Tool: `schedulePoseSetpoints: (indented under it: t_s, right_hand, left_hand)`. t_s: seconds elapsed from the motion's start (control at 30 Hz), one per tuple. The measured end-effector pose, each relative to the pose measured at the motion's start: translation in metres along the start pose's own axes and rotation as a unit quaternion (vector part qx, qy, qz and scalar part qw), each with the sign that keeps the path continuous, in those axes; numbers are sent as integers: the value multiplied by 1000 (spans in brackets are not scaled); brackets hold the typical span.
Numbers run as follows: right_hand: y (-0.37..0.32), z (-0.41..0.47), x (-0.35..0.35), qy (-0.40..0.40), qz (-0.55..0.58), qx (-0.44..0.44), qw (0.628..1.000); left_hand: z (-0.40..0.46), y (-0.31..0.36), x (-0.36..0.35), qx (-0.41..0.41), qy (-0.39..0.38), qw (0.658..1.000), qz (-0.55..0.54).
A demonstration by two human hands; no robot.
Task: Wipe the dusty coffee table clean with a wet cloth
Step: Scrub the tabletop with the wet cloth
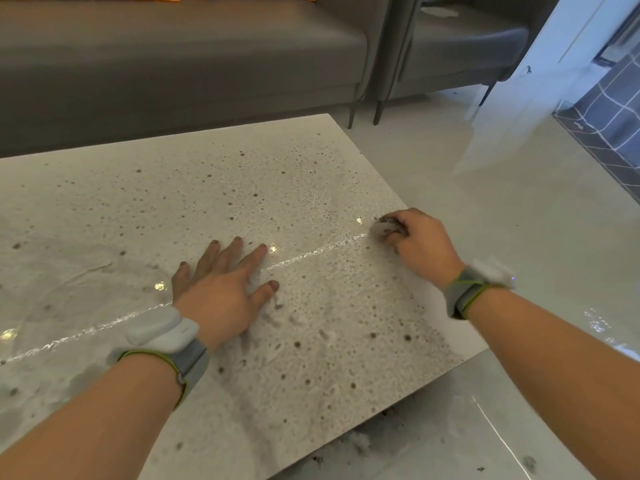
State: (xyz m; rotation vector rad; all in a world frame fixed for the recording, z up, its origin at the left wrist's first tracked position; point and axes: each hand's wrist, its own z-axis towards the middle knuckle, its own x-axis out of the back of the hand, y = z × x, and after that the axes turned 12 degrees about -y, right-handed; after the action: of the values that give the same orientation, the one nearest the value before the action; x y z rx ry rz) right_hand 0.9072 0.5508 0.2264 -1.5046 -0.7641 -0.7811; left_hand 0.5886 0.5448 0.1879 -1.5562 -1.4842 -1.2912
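The left hand [221,285] lies flat, fingers spread, on the speckled coffee table [298,174]. At the table's right edge, the right hand [419,244] grips a bunched, dirty wet cloth [386,227] in curled fingers.

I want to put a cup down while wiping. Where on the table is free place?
The coffee table is bare between the left hand and the sofa-side edge, also near its front corner. Crowded only at the right edge, where the right hand grips the cloth.
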Motion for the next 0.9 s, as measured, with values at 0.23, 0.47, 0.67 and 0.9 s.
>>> schedulePoseSetpoints:
  t_s: [0.23, 0.47, 0.67, 0.9]
  right_hand:
    - [11, 22, 28, 102, 73, -165, 978]
    - [-19, 25, -7, 20, -55, -17, 998]
    - [-6, 46, 27, 89, 153, -119, 977]
    - [-21, 47, -11, 68, -73, -64, 993]
  left_hand:
    - [-1, 0, -9, -4, 9, 1000, 11]
    - [-1, -2, -11, -6, 18, 1000, 9]
    - [-4, -1, -2, -22, 25, 999, 20]
    - [13, -13, 30, -31, 83, 996, -12]
